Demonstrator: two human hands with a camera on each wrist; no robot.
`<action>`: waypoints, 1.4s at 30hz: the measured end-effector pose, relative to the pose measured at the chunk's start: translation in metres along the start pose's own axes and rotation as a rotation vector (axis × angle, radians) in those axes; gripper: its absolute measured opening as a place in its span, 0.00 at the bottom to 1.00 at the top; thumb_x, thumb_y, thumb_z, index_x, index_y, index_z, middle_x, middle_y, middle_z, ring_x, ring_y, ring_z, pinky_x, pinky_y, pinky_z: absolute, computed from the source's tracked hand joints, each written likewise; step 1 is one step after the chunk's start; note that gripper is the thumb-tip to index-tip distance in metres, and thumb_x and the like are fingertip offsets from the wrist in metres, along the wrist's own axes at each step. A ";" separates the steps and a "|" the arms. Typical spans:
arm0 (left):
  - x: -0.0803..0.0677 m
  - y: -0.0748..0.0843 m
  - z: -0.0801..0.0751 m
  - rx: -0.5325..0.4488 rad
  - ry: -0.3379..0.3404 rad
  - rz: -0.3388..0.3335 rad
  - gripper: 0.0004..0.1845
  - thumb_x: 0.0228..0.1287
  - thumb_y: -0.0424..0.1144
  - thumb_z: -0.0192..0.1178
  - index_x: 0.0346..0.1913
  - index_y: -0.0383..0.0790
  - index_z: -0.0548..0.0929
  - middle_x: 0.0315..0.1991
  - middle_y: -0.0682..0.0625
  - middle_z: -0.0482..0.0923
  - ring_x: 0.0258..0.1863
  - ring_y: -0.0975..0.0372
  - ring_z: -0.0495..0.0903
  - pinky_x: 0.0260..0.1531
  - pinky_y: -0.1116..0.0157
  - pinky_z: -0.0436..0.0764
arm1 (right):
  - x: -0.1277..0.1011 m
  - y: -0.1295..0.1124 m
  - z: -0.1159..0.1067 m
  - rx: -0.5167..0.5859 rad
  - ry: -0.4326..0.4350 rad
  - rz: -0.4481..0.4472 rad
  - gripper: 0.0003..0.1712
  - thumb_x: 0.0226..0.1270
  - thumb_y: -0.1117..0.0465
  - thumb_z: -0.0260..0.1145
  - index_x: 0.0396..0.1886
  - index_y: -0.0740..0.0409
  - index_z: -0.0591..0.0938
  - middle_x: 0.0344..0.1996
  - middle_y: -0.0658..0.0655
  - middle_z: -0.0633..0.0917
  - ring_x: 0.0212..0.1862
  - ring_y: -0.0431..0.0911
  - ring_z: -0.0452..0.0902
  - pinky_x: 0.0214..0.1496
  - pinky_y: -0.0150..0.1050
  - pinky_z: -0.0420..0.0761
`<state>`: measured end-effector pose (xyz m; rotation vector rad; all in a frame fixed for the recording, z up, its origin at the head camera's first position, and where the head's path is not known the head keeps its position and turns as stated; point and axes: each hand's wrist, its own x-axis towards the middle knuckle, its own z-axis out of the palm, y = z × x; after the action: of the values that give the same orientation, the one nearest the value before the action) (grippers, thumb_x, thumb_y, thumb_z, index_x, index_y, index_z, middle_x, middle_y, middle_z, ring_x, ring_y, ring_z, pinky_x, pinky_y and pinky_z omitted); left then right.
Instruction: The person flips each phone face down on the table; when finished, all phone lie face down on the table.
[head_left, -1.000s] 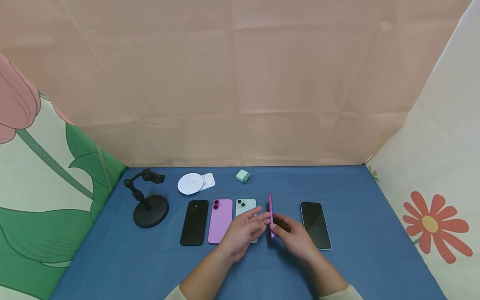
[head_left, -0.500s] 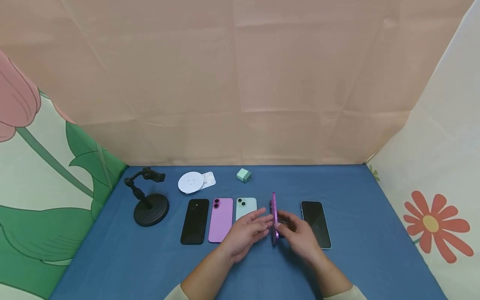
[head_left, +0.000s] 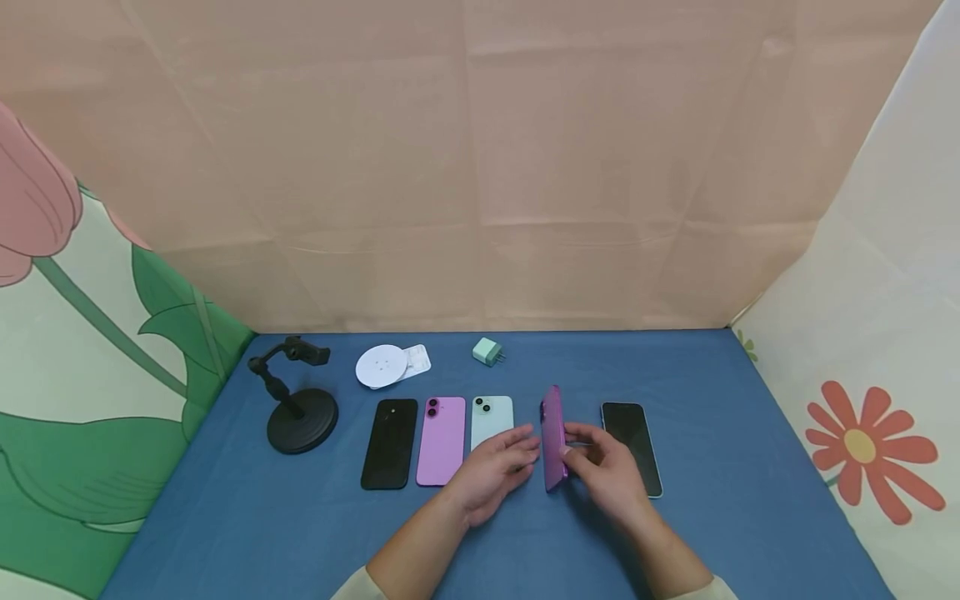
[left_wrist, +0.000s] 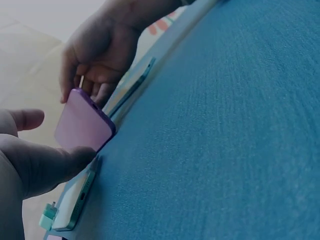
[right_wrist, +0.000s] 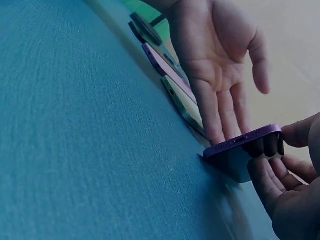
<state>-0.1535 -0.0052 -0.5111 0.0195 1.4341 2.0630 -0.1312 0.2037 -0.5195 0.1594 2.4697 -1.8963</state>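
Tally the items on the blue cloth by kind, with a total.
Phones: 5 — black phone, flat lilac phone, mint-green phone, purple phone on edge between both hands, dark-screened phone face up
Black round-base phone stand: 1
White round disc: 1
White packet under the disc: 1
Mint-green plug charger: 1
Total: 9

On the table, five phones form a row. The tilted phone stands fourth from the left, between the left hand at 9 o'clock and right hand at 3 o'clock. The stand, disc and charger lie toward 12 o'clock.
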 end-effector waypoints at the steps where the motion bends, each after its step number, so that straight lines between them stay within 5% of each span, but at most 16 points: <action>1: 0.000 -0.001 0.000 -0.001 -0.001 -0.003 0.33 0.77 0.33 0.55 0.79 0.28 0.59 0.77 0.33 0.62 0.78 0.44 0.61 0.75 0.46 0.61 | 0.000 0.000 -0.001 0.000 0.003 -0.001 0.21 0.69 0.63 0.73 0.60 0.58 0.84 0.51 0.58 0.88 0.47 0.46 0.87 0.42 0.34 0.83; 26: 0.000 -0.002 0.004 -0.014 -0.007 -0.034 0.31 0.78 0.32 0.54 0.78 0.25 0.60 0.76 0.33 0.64 0.78 0.44 0.60 0.75 0.45 0.60 | 0.000 0.003 -0.016 -0.020 0.025 0.071 0.21 0.70 0.65 0.71 0.61 0.60 0.83 0.54 0.60 0.86 0.47 0.49 0.85 0.44 0.31 0.84; 42: -0.001 0.001 -0.003 0.037 -0.009 -0.026 0.30 0.79 0.34 0.53 0.78 0.26 0.61 0.77 0.35 0.63 0.79 0.45 0.59 0.75 0.47 0.61 | 0.002 0.010 -0.017 -0.164 0.030 0.067 0.21 0.73 0.63 0.69 0.64 0.60 0.83 0.57 0.61 0.86 0.48 0.49 0.82 0.43 0.30 0.83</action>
<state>-0.1542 -0.0082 -0.5110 0.0249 1.4595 2.0135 -0.1320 0.2229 -0.5253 0.2649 2.5898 -1.6695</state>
